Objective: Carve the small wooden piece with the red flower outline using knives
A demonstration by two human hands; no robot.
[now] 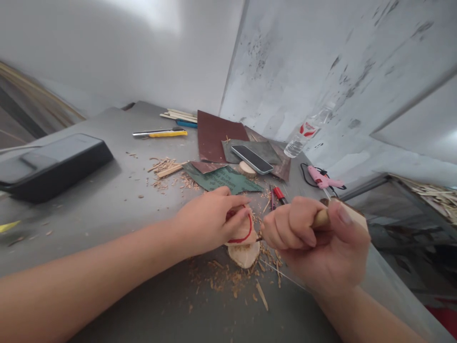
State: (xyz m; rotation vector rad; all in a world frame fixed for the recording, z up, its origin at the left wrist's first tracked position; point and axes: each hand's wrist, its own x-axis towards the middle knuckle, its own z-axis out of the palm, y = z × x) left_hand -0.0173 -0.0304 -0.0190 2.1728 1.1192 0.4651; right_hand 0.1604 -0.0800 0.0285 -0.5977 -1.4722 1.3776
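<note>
My left hand (pixel 209 221) is closed on a pale wood piece (pixel 243 240) with a curved red line drawn on it, pressing it down. Beneath that piece, a round wood slice (pixel 245 258) lies on the table. My right hand (pixel 321 243) makes a fist around the wooden handle (pixel 321 218) of a carving tool. Its thin dark tip (pixel 259 239) is at the right edge of the marked piece; the blade's shape is mostly hidden by my fingers. Wood shavings (pixel 235 286) are scattered around both pieces.
Sandpaper sheets (pixel 214 136), a phone (pixel 252 158) resting on a wood disc (pixel 247 168), and a red-capped marker (pixel 279 194) lie beyond my hands. Further out are a yellow utility knife (pixel 160 133), a water bottle (pixel 307 133), a pink glue gun (pixel 324 178) and a black device (pixel 57 166).
</note>
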